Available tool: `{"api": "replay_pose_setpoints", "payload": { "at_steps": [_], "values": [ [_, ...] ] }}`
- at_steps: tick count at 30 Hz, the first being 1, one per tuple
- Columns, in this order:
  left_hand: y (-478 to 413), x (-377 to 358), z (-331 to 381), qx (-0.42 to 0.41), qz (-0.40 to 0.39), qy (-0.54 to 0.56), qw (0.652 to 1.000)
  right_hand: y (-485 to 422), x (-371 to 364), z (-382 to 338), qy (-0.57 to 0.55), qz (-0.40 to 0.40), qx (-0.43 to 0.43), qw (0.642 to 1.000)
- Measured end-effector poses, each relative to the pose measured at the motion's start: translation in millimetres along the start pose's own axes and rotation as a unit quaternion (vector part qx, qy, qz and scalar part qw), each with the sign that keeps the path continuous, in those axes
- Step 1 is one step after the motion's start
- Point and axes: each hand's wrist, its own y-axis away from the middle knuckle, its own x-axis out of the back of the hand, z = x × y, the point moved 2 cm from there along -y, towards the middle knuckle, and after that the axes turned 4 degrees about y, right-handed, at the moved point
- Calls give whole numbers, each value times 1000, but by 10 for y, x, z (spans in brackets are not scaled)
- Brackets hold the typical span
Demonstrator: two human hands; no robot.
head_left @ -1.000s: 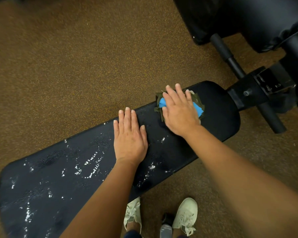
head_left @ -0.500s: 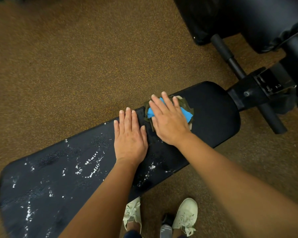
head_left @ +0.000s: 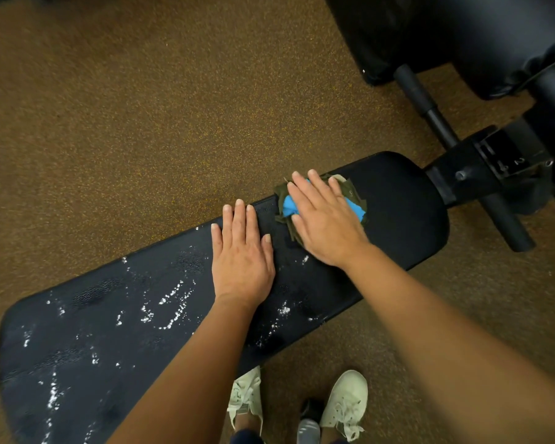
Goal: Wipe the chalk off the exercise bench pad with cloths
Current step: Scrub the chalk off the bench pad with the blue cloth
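A long black bench pad [head_left: 407, 200] runs from lower left to upper right. White chalk streaks [head_left: 167, 302] cover its left and middle parts; the right end looks clean. My right hand [head_left: 324, 225] lies flat on a bundle of cloths [head_left: 354, 205], dark green with a blue one on top, pressing it onto the pad. My left hand [head_left: 242, 254] rests flat on the pad just left of the cloths, fingers together, holding nothing.
Black bench frame and a crossbar [head_left: 507, 225] sit at the pad's right end. A large black padded machine part [head_left: 462, 36] fills the upper right. Speckled brown floor [head_left: 125, 123] surrounds the bench. My two pale shoes [head_left: 343, 402] stand below the pad.
My right hand slid the cloths leftward along the pad toward my left hand, then back a little to the right. My left hand has stayed in place.
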Motion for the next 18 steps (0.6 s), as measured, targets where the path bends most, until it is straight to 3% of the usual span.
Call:
{"api": "replay_pose_setpoints", "payload": {
  "at_steps": [2,7,9,11,13,15,18],
  "values": [
    [-3,13,1,-1,2,4,1000,20,15,182,-14,5,0,1000],
    [7,11,0,-2,3,-1,1000,-196,34,197,-22,94,-181,979],
    [6,4,-1,0,5,-2,1000,-228,24,5,-25,86,-136,987],
    [4,-4,-6,2,3,-2,1000,-164,-53,-114,-22,57,-19,998],
    [0,5,-10,1,-1,-3,1000,-90,-63,-23,-8,33,41,999],
    [0,22,-11,-4,-9,-2,1000,-101,-28,196,4,38,-4,999],
    [9,23,-27,-10,-15,1,1000,-215,25,358,-1,43,-143,989]
  ]
}}
